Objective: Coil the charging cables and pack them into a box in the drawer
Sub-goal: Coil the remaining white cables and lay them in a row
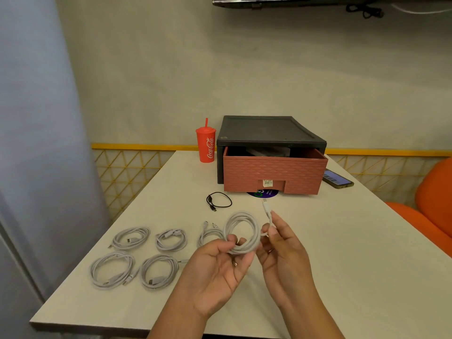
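Hands nearest, both raised over the white table (342,253). Left hand (220,263) pinches the bottom of a white cable coil (244,231) between thumb and curled fingers, keeping the loops stacked so they cannot spring apart. Right hand (281,250) pinches the loose tail just below its plug (266,207), which points up and away; likely the last wrap. Five finished coils (130,237) lie to the left in two rows, one partly hidden behind the left hand, probably staged for packing together. Beyond them, a short black cable (219,200), loosely looped. Farther, the brick-patterned drawer (275,172) stands pulled out of its black housing (269,128), ready to receive. Something dark grey lies inside; cannot tell if it is the box. Coca-Cola cup (206,145) sits to its left, phone (337,179) to its right.
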